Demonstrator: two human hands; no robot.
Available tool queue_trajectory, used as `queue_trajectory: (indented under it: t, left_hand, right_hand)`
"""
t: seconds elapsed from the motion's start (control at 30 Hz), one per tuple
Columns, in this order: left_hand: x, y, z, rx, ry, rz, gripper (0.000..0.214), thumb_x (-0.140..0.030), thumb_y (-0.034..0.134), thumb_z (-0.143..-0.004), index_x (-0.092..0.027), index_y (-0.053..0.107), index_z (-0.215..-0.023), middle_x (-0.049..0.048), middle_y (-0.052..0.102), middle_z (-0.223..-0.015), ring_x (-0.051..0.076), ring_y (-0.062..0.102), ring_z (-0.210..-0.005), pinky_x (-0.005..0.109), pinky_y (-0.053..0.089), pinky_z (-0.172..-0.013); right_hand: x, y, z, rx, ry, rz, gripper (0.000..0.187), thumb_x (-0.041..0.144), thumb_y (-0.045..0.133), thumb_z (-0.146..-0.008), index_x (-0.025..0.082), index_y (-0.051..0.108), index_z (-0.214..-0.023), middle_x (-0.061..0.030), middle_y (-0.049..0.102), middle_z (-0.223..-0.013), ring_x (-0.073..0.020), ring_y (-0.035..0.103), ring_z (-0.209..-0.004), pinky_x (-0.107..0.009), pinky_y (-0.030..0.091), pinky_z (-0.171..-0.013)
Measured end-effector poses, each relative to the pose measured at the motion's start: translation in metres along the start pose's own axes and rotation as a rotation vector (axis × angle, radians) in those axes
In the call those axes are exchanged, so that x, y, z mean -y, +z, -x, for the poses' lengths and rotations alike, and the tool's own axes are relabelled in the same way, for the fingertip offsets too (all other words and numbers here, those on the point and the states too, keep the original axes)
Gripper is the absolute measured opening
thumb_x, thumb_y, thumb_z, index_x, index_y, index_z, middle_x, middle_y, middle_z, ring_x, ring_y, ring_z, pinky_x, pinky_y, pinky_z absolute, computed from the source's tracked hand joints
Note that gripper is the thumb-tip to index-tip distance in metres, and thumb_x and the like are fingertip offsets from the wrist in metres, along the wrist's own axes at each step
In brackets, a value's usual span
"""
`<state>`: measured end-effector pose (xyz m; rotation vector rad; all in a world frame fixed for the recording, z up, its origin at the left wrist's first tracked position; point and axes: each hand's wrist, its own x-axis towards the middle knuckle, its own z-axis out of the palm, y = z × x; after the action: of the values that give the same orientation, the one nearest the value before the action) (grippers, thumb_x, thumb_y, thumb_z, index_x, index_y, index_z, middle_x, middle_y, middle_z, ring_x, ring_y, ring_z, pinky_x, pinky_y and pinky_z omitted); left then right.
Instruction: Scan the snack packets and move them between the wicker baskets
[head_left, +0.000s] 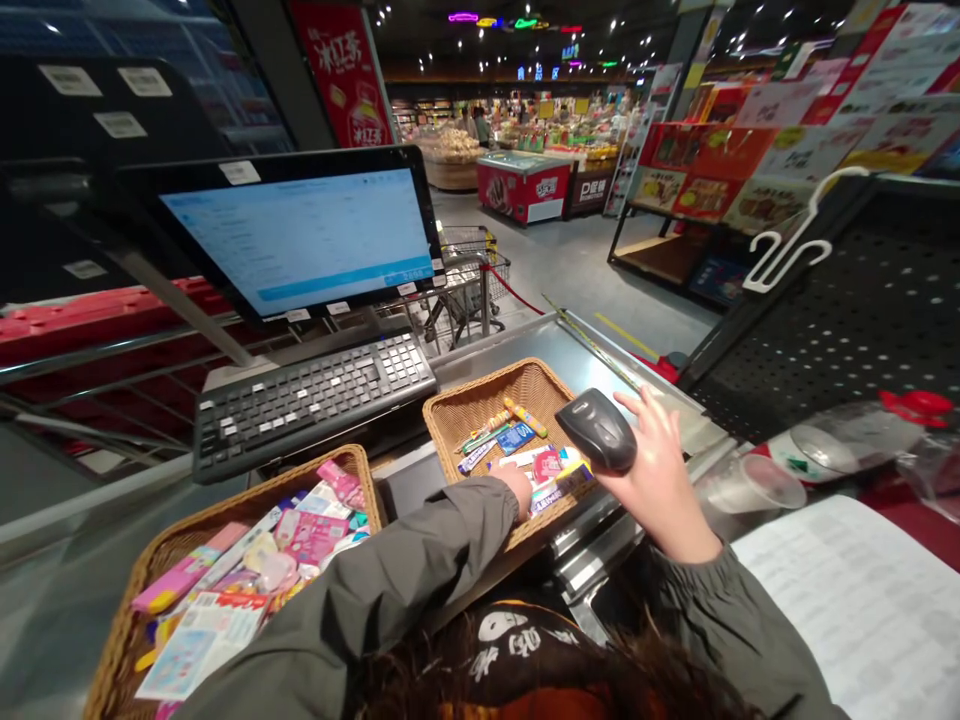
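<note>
My left hand (516, 486) reaches into a wicker basket (534, 376) in the middle of the counter, among small wrapped sweets and packets. A round red-pink packet (547, 464) lies right beside it. The fingers of that hand are mostly hidden, so whether they grip anything does not show. In my right hand (661, 470) is a black handheld barcode scanner (598, 428), held over the basket's right edge. The thumb is under the scanner and the other fingers lie along its far side. A small blue packet (516, 437) sits deeper in the basket.
At the left stands a larger wicker basket (124, 610) full of colourful packets. Behind it are a keyboard (311, 395) and a lit monitor (307, 235). White paper sheets (855, 600) and a clear plastic cup (757, 485) lie at the right. White hooks (795, 240) hang from a perforated panel.
</note>
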<state>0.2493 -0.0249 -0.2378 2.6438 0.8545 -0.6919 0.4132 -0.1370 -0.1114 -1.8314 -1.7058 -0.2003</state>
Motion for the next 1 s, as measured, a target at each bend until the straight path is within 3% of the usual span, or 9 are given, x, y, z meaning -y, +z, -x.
queue_trajectory:
  t: [0.23, 0.33, 0.4, 0.47, 0.53, 0.63, 0.73, 0.83, 1.0]
  left_hand:
    - [-0.002, -0.007, 0.007, -0.061, -0.037, 0.001, 0.029, -0.038, 0.075, -0.071, -0.016, 0.075, -0.089, 0.0126, 0.072, -0.096, 0.030, 0.065, -0.100, 0.053, 0.034, -0.113]
    - [-0.001, -0.020, 0.014, -0.199, -0.042, -0.018, 0.022, -0.027, 0.059, -0.085, -0.016, 0.075, -0.095, 0.0130, 0.070, -0.106, 0.030, 0.058, -0.114, 0.056, 0.020, -0.119]
    - [0.000, -0.025, 0.017, -0.288, -0.026, -0.055, 0.029, -0.017, 0.047, -0.090, -0.015, 0.074, -0.101, 0.0148, 0.068, -0.112, 0.030, 0.053, -0.122, 0.058, 0.011, -0.121]
    - [0.001, -0.024, 0.018, -0.286, 0.026, -0.081, 0.029, -0.015, 0.047, -0.089, -0.017, 0.074, -0.100, 0.0145, 0.068, -0.112, 0.030, 0.051, -0.123, 0.060, 0.009, -0.120]
    - [0.002, -0.019, 0.017, -0.196, 0.086, -0.065, 0.020, -0.023, 0.060, -0.084, -0.020, 0.075, -0.098, 0.0124, 0.067, -0.119, 0.032, 0.047, -0.129, 0.063, 0.011, -0.119]
    - [0.006, -0.012, 0.016, -0.081, 0.084, 0.023, 0.024, -0.040, 0.074, -0.074, -0.025, 0.075, -0.093, 0.0079, 0.061, -0.132, 0.035, 0.036, -0.139, 0.064, 0.011, -0.118]
    - [0.008, -0.013, 0.016, -0.096, 0.007, 0.045, 0.028, -0.042, 0.072, -0.075, -0.022, 0.075, -0.094, 0.0114, 0.064, -0.124, 0.036, 0.045, -0.131, 0.063, 0.010, -0.118]
    - [0.006, -0.014, 0.014, -0.123, -0.086, -0.026, 0.047, -0.050, 0.075, -0.071, -0.014, 0.074, -0.101, 0.0179, 0.066, -0.117, 0.037, 0.052, -0.120, 0.061, 0.010, -0.119]
    - [0.003, -0.008, 0.004, -0.107, -0.213, -0.076, 0.071, -0.066, 0.073, -0.065, -0.012, 0.070, -0.112, 0.0232, 0.060, -0.129, 0.043, 0.046, -0.127, 0.060, 0.011, -0.118]
  right_hand:
    - [0.000, 0.002, -0.003, 0.018, -0.007, -0.018, 0.033, 0.029, 0.066, -0.074, 0.020, 0.063, -0.105, -0.0164, 0.051, -0.141, -0.0423, 0.026, -0.146, -0.074, 0.017, -0.113]
    - [-0.001, 0.003, -0.003, 0.020, -0.014, -0.019, 0.036, 0.029, 0.067, -0.073, 0.020, 0.062, -0.107, -0.0162, 0.051, -0.141, -0.0424, 0.026, -0.146, -0.074, 0.018, -0.113]
    - [-0.001, 0.003, -0.003, 0.018, -0.025, -0.015, 0.038, 0.030, 0.067, -0.074, 0.020, 0.061, -0.110, -0.0167, 0.051, -0.141, -0.0427, 0.026, -0.146, -0.074, 0.018, -0.113]
    - [-0.002, 0.003, -0.003, 0.012, -0.039, -0.010, 0.040, 0.030, 0.067, -0.074, 0.020, 0.061, -0.112, -0.0168, 0.052, -0.140, -0.0425, 0.026, -0.146, -0.074, 0.018, -0.113]
    - [-0.002, 0.004, -0.003, 0.007, -0.050, -0.008, 0.041, 0.028, 0.066, -0.074, 0.020, 0.060, -0.113, -0.0169, 0.052, -0.140, -0.0422, 0.026, -0.146, -0.075, 0.018, -0.113]
    - [-0.002, 0.003, -0.003, 0.015, -0.059, -0.011, 0.044, 0.027, 0.066, -0.073, 0.019, 0.060, -0.116, -0.0172, 0.051, -0.140, -0.0426, 0.026, -0.146, -0.075, 0.017, -0.112]
    - [-0.001, 0.002, -0.002, 0.022, -0.062, -0.018, 0.044, 0.027, 0.066, -0.072, 0.018, 0.060, -0.115, -0.0175, 0.052, -0.140, -0.0433, 0.027, -0.145, -0.076, 0.017, -0.112]
    - [-0.001, 0.001, -0.002, 0.021, -0.062, -0.023, 0.044, 0.027, 0.065, -0.072, 0.018, 0.060, -0.115, -0.0172, 0.052, -0.139, -0.0434, 0.027, -0.145, -0.076, 0.017, -0.112]
    - [-0.002, 0.001, -0.001, 0.010, -0.069, -0.038, 0.045, 0.029, 0.066, -0.073, 0.020, 0.059, -0.116, -0.0167, 0.052, -0.140, -0.0430, 0.026, -0.145, -0.075, 0.016, -0.113]
